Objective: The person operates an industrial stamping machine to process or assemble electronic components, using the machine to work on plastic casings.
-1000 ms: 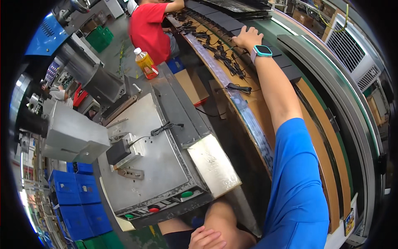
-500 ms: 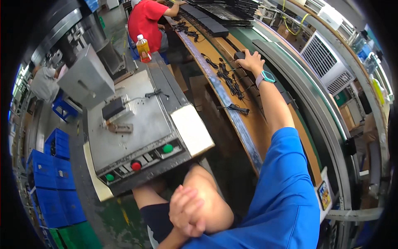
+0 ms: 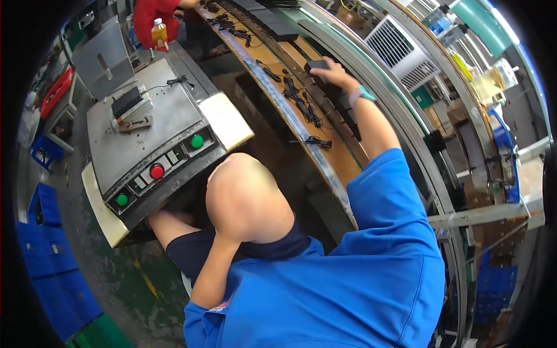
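While the right hand (image 3: pixel 331 72) reaches across the conveyor (image 3: pixel 290 124), its fingers curl over a black flat part (image 3: pixel 316 65) — touching its near edge; left hand hidden — grip unreadable.

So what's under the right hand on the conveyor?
The right hand rests on a flat dark rectangular piece on the conveyor. Its near corner shows; the rest, under palm and fingers, is hidden.

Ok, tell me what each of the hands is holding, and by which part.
The right hand grips a flat black part on the conveyor, fingers over its near end. The left hand is hidden behind the knee, so its hold cannot be told.
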A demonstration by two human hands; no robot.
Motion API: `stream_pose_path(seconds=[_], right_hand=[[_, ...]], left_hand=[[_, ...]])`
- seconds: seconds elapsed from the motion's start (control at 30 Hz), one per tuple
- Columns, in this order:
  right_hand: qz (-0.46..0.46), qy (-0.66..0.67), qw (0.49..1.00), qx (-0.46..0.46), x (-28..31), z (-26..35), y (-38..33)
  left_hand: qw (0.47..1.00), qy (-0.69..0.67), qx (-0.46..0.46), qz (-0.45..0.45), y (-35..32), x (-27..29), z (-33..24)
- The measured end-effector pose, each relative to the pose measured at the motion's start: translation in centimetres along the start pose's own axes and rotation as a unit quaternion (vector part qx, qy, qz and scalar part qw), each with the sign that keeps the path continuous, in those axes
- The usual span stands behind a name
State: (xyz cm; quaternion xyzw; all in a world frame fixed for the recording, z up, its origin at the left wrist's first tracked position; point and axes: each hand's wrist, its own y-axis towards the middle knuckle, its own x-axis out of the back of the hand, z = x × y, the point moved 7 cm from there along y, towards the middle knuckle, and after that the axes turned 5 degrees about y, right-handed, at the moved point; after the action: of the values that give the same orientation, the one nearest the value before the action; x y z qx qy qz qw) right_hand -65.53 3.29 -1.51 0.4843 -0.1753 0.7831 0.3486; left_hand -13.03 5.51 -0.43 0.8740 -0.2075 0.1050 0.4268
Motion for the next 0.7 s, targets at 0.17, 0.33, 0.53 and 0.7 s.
stream_pose_path(seconds=[0.17, 0.33, 0.53, 0.7], right_hand=[[0.165, -0.162, 0.957, -0.175, 6.8, -4.3, -11.7], [0.189, -0.153, 0.933, -0.266, 6.7, -8.1, -24.2], [-0.028, -0.182, 0.969, -0.166, 6.8, -11.2, -28.8], [-0.034, -0.208, 0.964, -0.161, 7.4, -10.6, -28.0]], left_hand=[[0.999, 0.017, -0.025, 0.018, -0.9, 1.1, 1.0], [0.999, -0.013, -0.027, 0.020, -0.9, 1.2, 1.3], [0.996, -0.026, -0.066, 0.046, -0.6, -0.5, 0.8], [0.997, -0.019, -0.062, 0.041, -0.1, -0.6, 0.7]])
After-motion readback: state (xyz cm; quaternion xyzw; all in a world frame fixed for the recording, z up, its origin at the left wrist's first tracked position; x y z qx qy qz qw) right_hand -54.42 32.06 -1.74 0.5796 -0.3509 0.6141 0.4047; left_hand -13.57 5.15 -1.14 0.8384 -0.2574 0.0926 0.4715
